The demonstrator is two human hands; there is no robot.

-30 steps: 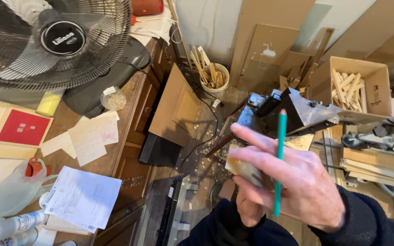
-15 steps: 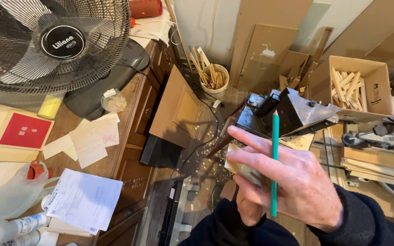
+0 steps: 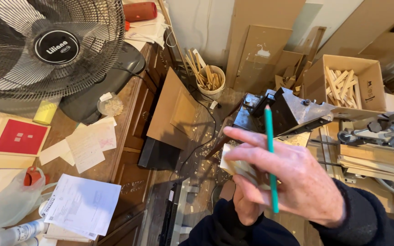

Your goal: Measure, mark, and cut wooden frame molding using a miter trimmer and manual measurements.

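Low in the frame's centre, a small pale wood block [image 3: 239,166] is pinched between both hands. A teal pencil [image 3: 271,159] is clamped upright in the right hand [image 3: 297,180], while the left hand [image 3: 246,207] is curled under the block. Behind them, a cardboard box [image 3: 343,84] of wood sticks is seen.

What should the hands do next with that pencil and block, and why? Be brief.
Probably tip the pencil down to the wood block. The right hand holds the pencil point-up between its fingers, while both it and the left hand grip the block, so no mark can be made yet.
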